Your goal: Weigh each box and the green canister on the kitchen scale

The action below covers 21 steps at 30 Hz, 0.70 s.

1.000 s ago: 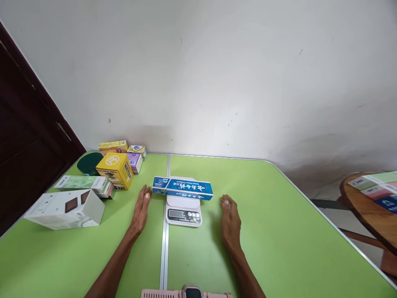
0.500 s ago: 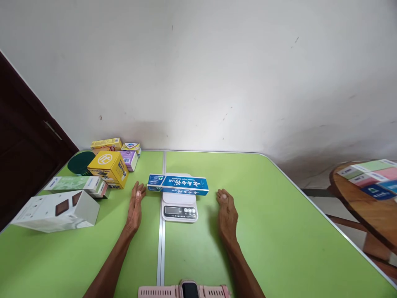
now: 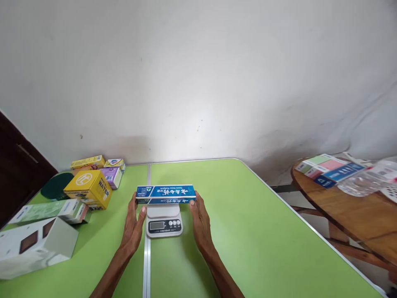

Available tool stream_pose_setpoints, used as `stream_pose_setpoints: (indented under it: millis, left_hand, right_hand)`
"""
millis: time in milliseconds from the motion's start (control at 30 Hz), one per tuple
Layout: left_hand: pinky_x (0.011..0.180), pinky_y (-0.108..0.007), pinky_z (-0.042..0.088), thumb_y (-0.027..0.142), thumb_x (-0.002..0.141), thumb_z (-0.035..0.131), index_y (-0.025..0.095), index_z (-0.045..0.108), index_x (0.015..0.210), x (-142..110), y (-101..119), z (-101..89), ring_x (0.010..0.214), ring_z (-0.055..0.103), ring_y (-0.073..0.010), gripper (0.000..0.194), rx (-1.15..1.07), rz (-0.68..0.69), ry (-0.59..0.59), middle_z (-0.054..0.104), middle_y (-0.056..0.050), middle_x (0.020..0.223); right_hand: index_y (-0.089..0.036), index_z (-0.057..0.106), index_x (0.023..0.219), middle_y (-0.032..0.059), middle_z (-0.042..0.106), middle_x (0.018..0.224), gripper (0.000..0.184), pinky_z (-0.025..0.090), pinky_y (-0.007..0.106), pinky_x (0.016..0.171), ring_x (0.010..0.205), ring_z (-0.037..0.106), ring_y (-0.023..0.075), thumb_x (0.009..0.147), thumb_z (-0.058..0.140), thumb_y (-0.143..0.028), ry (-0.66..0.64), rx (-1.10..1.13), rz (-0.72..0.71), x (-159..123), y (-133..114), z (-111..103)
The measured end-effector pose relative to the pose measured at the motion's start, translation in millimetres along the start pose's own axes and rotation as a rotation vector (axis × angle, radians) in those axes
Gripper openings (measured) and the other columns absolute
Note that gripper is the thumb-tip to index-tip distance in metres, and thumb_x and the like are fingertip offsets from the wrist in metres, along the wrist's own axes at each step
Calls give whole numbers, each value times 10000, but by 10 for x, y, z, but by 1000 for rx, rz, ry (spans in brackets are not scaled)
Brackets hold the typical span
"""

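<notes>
A long blue toothpaste box (image 3: 166,194) lies level across the top of a small white digital kitchen scale (image 3: 164,225), whose display and buttons face me. My left hand (image 3: 132,225) has its fingers against the box's left end, its thumb raised in front. At the right end, my right hand (image 3: 200,219) grips the corner, thumb on the front side and fingers behind. Between them the two hands hold the box by its ends. Whether the box still rests on the scale's platform or is slightly lifted, I cannot tell.
On the green table (image 3: 248,231), a yellow box (image 3: 88,188), purple box (image 3: 111,176), green box (image 3: 46,211), white box (image 3: 37,246) and dark green round thing (image 3: 56,186) stand left. A wooden table (image 3: 338,207) at right holds more cartons (image 3: 328,167) and clear plastic packaging (image 3: 359,184).
Both hands have moved inward from beside the scale and taken the toothpaste box by its ends. The view has swung right; the pink watch at the bottom is out of sight.
</notes>
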<state>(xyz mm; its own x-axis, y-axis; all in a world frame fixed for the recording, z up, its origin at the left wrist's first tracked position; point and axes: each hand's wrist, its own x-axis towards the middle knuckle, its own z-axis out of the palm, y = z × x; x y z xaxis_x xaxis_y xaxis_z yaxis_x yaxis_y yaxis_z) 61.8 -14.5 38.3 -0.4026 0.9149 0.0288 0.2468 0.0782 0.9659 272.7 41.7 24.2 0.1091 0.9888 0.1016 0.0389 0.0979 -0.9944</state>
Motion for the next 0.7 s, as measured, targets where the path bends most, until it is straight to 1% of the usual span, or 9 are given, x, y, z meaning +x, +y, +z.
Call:
stream_pose_setpoints:
  millis: [67,133,233,267,367,433,533,600,700]
  left_hand:
    - [1311,-575,217,758,940,495,296,218,1671,98,172,117,1602,273,-356,908,19,55,-76,257,-109,1748]
    - [1300,-579,241,746,942,507,318,235,1667,277,338,345,1596,283,-369,885,50,84,-188,256,-97,1750]
    - [1296,-546,254,746,936,516,311,282,1652,670,489,890,1606,252,-372,870,55,62,-368,200,-98,1767]
    - [1290,-528,272,745,924,538,294,287,1649,814,505,1104,1600,266,-373,891,36,61,-406,202,-115,1764]
    - [1266,-507,315,715,863,639,219,273,1643,1193,486,1732,1561,340,-384,994,13,45,-461,300,-191,1709]
    - [1279,-505,279,681,822,698,167,252,1640,1374,457,2073,1561,328,-397,1064,30,31,-471,314,-227,1690]
    - [1308,-480,198,632,781,748,131,161,1650,1555,429,2435,1604,224,-393,1163,40,26,-470,215,-244,1724]
    - [1320,-459,154,621,764,757,123,93,1656,1646,418,2596,1627,148,-380,1218,44,22,-478,129,-241,1748]
    - [1331,-433,76,626,745,759,93,29,1658,1754,399,2740,1647,19,-361,1285,48,13,-496,-1,-245,1762]
  right_hand:
    - [-220,515,1540,123,551,1565,757,396,470,1188,1453,497,312,965,504,-712,62,-30,-53,215,-40,-179]
    - [-183,542,1510,148,589,1522,797,403,470,1171,1418,525,324,951,469,-747,149,-82,-105,545,-46,-423]
    - [-135,575,1465,187,632,1458,882,426,467,1124,1349,564,345,917,392,-802,243,-195,-94,1162,35,-826]
    - [-127,585,1450,195,644,1437,908,436,463,1105,1324,576,350,899,377,-817,252,-233,-70,1368,83,-948]
    - [-107,617,1402,221,664,1390,955,446,464,1071,1264,598,369,847,374,-844,266,-303,-5,1903,250,-1231]
    - [-102,621,1389,234,668,1372,950,440,475,1070,1247,600,382,830,399,-837,287,-319,27,2175,356,-1337]
    - [-126,587,1418,227,650,1402,885,422,471,1092,1282,581,384,845,430,-782,322,-342,65,2480,483,-1397]
    - [-124,556,1438,229,606,1461,846,398,459,1121,1340,550,381,863,435,-732,339,-358,76,2632,544,-1406]
    - [-116,537,1436,234,560,1509,816,367,460,1153,1389,517,378,874,424,-697,349,-394,79,2773,590,-1420]
